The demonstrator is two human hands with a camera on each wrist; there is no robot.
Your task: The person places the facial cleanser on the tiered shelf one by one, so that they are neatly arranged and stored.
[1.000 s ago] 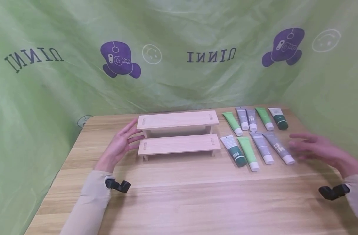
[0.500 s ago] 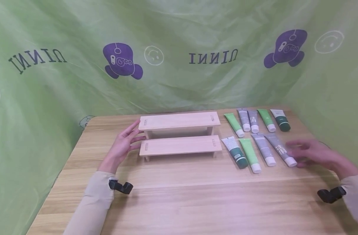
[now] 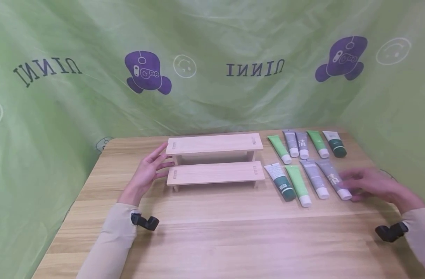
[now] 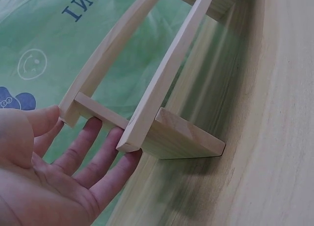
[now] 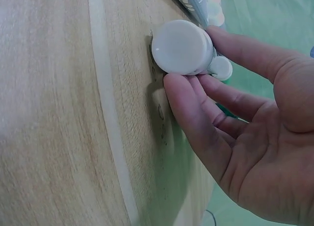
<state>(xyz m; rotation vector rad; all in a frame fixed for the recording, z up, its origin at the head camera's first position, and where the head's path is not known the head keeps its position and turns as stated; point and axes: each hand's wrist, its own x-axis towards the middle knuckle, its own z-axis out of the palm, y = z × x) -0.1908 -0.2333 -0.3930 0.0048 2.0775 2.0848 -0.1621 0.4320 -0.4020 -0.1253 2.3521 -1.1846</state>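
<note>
A two-tier wooden display stand [image 3: 216, 173] sits on the table. Against its left end lie the outstretched fingers of my left hand [image 3: 144, 174]; the left wrist view shows the fingertips touching the ends of the stand's boards [image 4: 167, 71]. My right hand [image 3: 376, 186] is at the rightmost grey-purple squeeze tube [image 3: 332, 179] of the front row. In the right wrist view, thumb and fingers of that hand [image 5: 255, 118] pinch this tube from two sides, just behind its white cap [image 5: 179, 47]. The tube lies on or close to the table.
Beside the held tube lie a grey-purple tube [image 3: 314, 178], a light green tube [image 3: 298, 185] and a white-and-dark-green tube [image 3: 280, 181]. Several more tubes form a back row, including a green one [image 3: 318, 143]. A green printed curtain [image 3: 205, 97] surrounds the wooden table [image 3: 216, 232].
My right hand has moved left and slightly down onto the rightmost front tube, its fingers closing around it. The left hand stays at the stand. The head view has shifted slightly.
</note>
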